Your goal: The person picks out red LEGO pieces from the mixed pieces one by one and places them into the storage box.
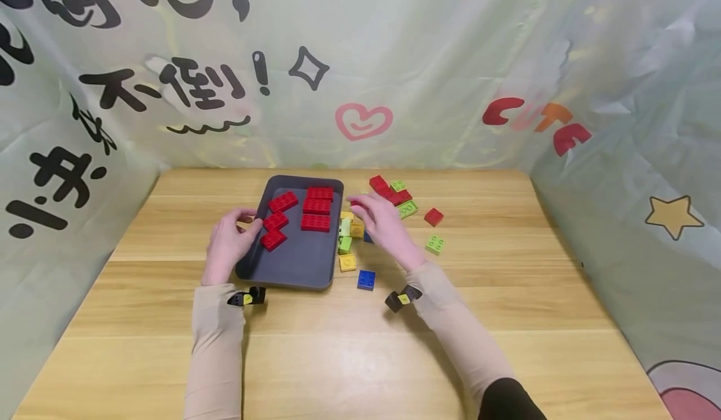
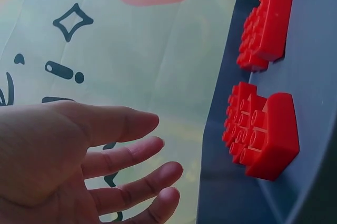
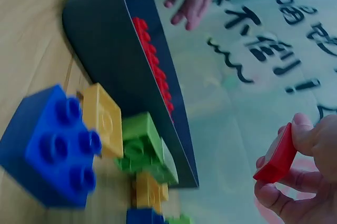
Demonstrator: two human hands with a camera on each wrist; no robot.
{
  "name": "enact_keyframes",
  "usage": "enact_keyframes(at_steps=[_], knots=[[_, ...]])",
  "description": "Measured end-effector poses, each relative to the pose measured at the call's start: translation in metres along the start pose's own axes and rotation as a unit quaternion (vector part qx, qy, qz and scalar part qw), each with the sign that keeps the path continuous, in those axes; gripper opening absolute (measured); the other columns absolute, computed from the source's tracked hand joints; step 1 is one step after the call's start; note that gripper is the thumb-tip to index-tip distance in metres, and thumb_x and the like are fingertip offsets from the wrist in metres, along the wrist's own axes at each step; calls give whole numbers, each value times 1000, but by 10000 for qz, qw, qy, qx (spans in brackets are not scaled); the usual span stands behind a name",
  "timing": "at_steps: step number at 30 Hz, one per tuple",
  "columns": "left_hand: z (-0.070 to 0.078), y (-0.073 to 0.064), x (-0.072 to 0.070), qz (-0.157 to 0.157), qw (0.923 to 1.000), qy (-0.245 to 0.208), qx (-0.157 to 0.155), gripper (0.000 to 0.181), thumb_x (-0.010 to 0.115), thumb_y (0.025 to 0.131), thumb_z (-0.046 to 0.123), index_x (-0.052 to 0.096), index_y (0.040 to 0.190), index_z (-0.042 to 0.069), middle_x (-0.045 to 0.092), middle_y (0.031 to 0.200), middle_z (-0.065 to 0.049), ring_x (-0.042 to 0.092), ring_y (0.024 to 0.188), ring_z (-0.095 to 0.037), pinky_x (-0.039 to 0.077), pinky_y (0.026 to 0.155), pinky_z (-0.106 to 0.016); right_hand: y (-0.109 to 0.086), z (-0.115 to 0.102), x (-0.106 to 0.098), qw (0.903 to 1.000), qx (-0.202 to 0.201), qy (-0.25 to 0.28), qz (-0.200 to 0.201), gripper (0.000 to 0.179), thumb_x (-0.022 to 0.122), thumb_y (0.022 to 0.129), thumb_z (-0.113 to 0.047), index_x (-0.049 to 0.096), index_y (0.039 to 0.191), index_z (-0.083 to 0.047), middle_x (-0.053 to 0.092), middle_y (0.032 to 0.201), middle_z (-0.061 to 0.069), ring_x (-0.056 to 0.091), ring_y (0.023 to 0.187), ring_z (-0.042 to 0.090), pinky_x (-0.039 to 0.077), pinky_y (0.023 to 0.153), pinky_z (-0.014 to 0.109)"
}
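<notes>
My right hand (image 1: pixel 385 223) pinches a red brick (image 3: pixel 277 155) between thumb and fingers, just off the tray's right side. My left hand (image 1: pixel 230 241) is at the left rim of the dark grey tray (image 1: pixel 304 260), its fingers slightly bent and holding nothing in the left wrist view. Inside the tray lie several red bricks (image 1: pixel 315 223), some stacked in a column on the right, others set at a slant on the left. Whether the left fingertips touch the rim I cannot tell.
Along the tray's right side are yellow (image 1: pixel 347 262) and green bricks (image 1: pixel 345 245). A blue brick (image 1: pixel 366 280) lies nearer. Farther right are a pile of red and green bricks (image 1: pixel 394 194), a single red brick (image 1: pixel 434 216) and a green brick (image 1: pixel 435 245). A printed cloth stands behind.
</notes>
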State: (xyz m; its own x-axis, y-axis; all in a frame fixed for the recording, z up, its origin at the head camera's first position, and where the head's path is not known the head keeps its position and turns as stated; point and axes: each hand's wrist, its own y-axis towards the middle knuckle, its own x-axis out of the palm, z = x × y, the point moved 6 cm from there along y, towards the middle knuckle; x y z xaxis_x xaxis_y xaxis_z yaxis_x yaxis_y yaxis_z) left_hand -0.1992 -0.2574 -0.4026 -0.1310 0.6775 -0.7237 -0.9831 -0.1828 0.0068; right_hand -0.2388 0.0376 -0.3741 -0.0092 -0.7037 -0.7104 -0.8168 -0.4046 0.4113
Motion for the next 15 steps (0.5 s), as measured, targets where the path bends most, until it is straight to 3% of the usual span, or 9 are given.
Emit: enact_keyframes(at_steps=[6,15], knots=[[1,-1,0,-37,10000,-36,30,41,58,100,29,60,135,7,64,127,-20,61,99,-32,43,70,-30,16,-22,30,9965,-380,-295,-690,28,61,100,-18,69,125,-8,74,110,10,68,97,26,54,89,40],[1,-1,3,-98,9999,-28,32,41,58,100,29,59,135,7,65,125,-19,61,98,-32,43,69,-30,28,-47,71,9772,-1074,-1116,-1452,28,62,100,-20,71,123,-6,74,107,11,69,94,25,57,84,36]])
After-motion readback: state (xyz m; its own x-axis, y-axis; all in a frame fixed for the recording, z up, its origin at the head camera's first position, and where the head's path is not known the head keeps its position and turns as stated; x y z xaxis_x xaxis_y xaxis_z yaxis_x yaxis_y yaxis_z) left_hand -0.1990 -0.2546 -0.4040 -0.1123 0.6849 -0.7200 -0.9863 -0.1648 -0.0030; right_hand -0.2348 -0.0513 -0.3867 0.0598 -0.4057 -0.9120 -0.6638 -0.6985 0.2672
